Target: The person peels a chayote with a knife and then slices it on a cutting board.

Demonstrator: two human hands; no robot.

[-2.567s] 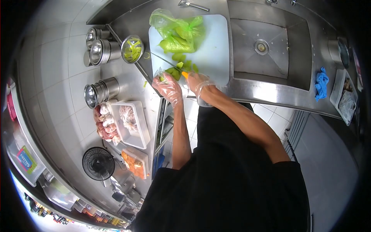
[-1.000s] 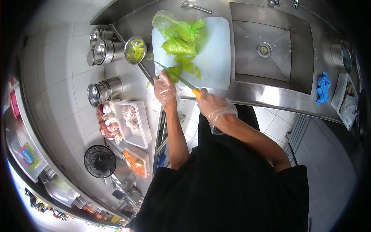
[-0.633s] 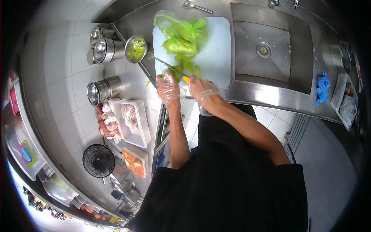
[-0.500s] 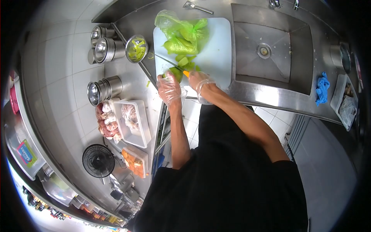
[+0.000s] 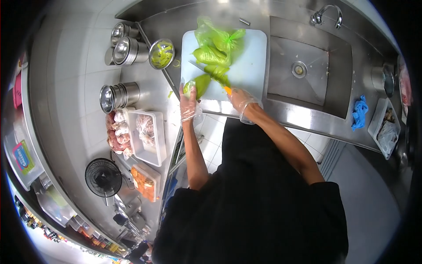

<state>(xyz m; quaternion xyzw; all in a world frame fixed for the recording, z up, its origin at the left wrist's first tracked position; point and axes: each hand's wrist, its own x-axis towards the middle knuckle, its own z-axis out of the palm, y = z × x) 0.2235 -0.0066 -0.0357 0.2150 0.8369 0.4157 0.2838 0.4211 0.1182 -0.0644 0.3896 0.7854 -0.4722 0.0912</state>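
Note:
On the white cutting board (image 5: 248,61), a pale green peeled vegetable (image 5: 201,84) lies at the near left; its exact kind I cannot tell. My left hand (image 5: 188,102), in a clear plastic glove, grips its near end. My right hand (image 5: 241,100), gloved likewise, is closed around the orange handle of a knife (image 5: 228,90). The blade points to the far left, across the green cut pieces (image 5: 218,74), which partly hide it. Just beyond them sits a knotted green plastic bag (image 5: 215,48) with things inside. A metal bowl (image 5: 161,54) of green peelings stands left of the board.
A steel sink (image 5: 303,90) with a faucet (image 5: 327,15) lies right of the board, and a blue cloth (image 5: 359,112) beyond it. Stacked metal pots (image 5: 128,50), a plastic tub (image 5: 154,141), bagged meat (image 5: 118,134) and a black fan (image 5: 103,177) are at the left.
The view has shifted slightly. My hands are farther apart: the right hand and knife have moved right, away from my left hand. More of the green vegetable now shows.

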